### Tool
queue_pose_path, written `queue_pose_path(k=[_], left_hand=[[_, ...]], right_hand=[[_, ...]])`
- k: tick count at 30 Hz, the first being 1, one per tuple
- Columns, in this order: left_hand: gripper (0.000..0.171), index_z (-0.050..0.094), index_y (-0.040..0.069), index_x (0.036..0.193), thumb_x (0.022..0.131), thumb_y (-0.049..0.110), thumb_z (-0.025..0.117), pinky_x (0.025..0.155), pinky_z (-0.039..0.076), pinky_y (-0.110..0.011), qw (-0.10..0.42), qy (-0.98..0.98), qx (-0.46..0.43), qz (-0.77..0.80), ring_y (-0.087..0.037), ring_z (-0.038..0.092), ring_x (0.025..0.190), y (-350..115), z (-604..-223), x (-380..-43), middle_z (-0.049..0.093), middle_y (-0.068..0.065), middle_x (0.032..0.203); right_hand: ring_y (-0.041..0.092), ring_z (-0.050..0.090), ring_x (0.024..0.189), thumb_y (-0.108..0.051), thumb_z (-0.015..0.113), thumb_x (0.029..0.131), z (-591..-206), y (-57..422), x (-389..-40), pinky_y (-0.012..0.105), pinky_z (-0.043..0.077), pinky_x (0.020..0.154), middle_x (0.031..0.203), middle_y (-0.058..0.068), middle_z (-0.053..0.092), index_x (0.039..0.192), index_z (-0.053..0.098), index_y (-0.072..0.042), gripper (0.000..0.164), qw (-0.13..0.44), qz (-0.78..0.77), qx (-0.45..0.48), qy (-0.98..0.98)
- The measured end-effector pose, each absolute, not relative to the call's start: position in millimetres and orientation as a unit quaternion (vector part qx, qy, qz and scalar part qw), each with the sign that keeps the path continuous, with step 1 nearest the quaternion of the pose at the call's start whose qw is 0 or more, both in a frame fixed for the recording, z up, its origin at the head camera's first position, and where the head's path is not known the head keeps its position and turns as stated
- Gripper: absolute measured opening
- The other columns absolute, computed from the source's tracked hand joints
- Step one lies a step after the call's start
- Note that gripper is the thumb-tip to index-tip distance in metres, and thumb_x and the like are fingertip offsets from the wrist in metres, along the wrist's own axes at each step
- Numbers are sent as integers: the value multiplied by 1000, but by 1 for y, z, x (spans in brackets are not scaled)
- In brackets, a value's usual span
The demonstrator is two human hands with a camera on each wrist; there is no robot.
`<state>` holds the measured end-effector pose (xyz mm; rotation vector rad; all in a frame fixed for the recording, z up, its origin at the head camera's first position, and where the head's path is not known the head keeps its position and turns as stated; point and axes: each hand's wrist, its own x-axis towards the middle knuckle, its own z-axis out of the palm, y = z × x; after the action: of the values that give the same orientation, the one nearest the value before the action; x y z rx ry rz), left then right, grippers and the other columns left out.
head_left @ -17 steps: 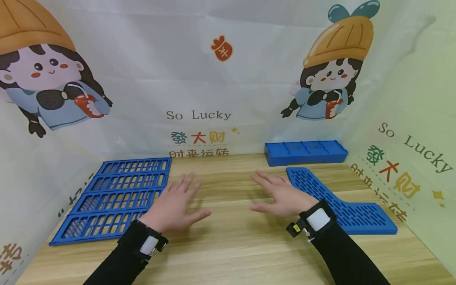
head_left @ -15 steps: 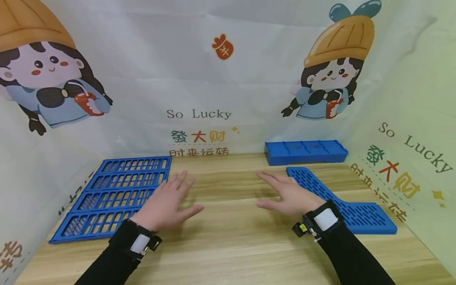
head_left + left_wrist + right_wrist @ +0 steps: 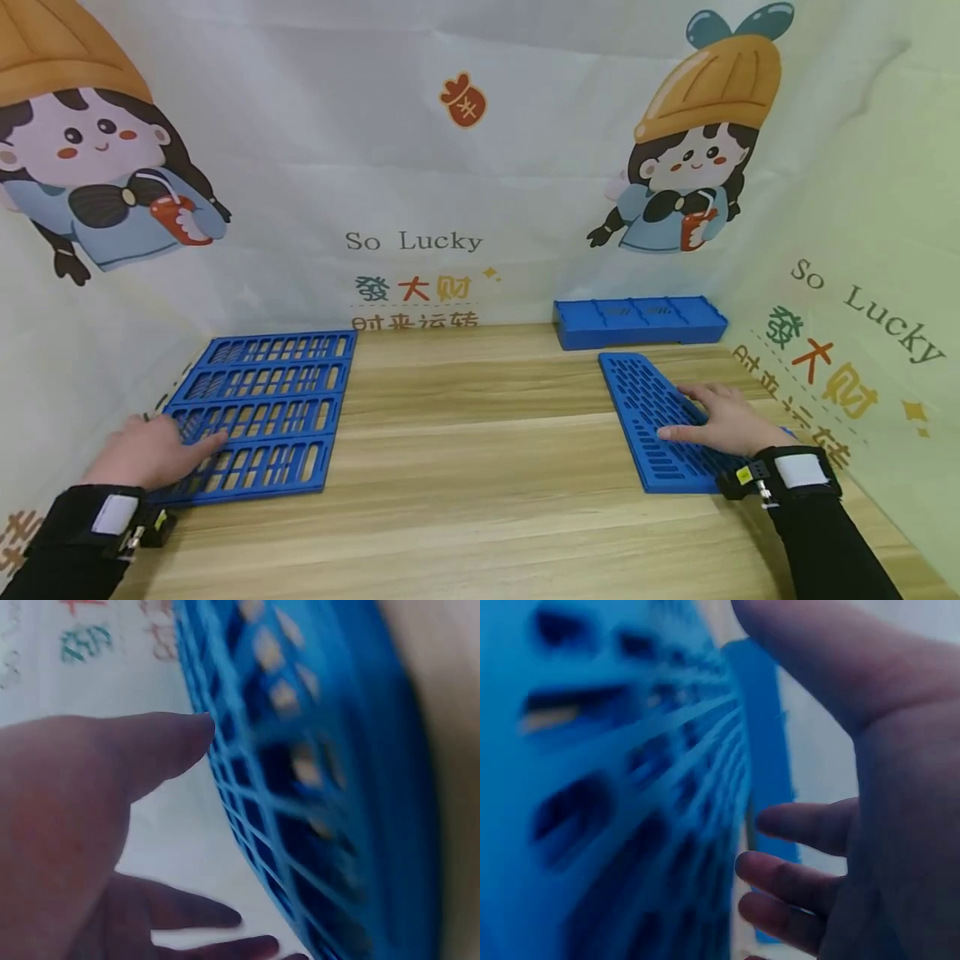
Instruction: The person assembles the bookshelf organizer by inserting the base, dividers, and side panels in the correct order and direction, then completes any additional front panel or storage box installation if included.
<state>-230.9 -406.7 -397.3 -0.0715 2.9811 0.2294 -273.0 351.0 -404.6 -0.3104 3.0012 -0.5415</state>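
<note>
At the left of the table lies a blue slotted panel (image 3: 300, 438) in several rows, with a lattice pattern at its left end. My left hand (image 3: 153, 454) is over that panel's left edge, thumb stretched across the slots. In the left wrist view, the thumb and spread fingers of the left hand (image 3: 67, 802) show beside the blue lattice. On the right, an angled blue perforated panel (image 3: 637, 417) lies partly covered by my right hand (image 3: 723, 421). Its thumb and fingers are extended apart; the right wrist view shows the right hand (image 3: 900, 772) alongside the perforated surface, holding nothing.
A long blue box-like piece (image 3: 641, 323) stands at the back right against the printed cloth backdrop (image 3: 525, 167). The wooden table (image 3: 465, 467) stretches between the two panels. Cloth also closes off the left and right sides.
Both hands have moved apart from above the table's middle: the left one leftward to its panel's left edge, the right one rightward over the angled panel. The panels have stayed put.
</note>
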Motion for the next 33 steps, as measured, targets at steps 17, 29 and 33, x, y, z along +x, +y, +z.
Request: queue_pose_path(k=[17,29,33], left_hand=[[114,57,-24,98,79,86,78,73,57,-57,82,977,-167,106,-51,66,85,-430,-409,-232,60,-34,85],[119,47,-33,127,82,70,85,98,54,-76,116,968,-197,105,-68,60,115,-433,-408,-230,57,-52,121],[113,40,-33,132,88,62,82,110,46,-76,106,959,-248,87,-70,48,126,-423,-406,-231,44,-58,130]], right_hand=[[74,23,149,-72,86,83,-411,350,-277,90,27,115,164,51,26,166,29,11,131,90,-156,-59,982],[74,23,149,-71,86,84,-416,352,-275,91,27,115,164,49,27,167,29,9,128,84,-151,-60,983],[74,23,150,-71,85,84,-416,352,-274,91,27,115,164,49,27,167,30,8,128,85,-151,-58,983]])
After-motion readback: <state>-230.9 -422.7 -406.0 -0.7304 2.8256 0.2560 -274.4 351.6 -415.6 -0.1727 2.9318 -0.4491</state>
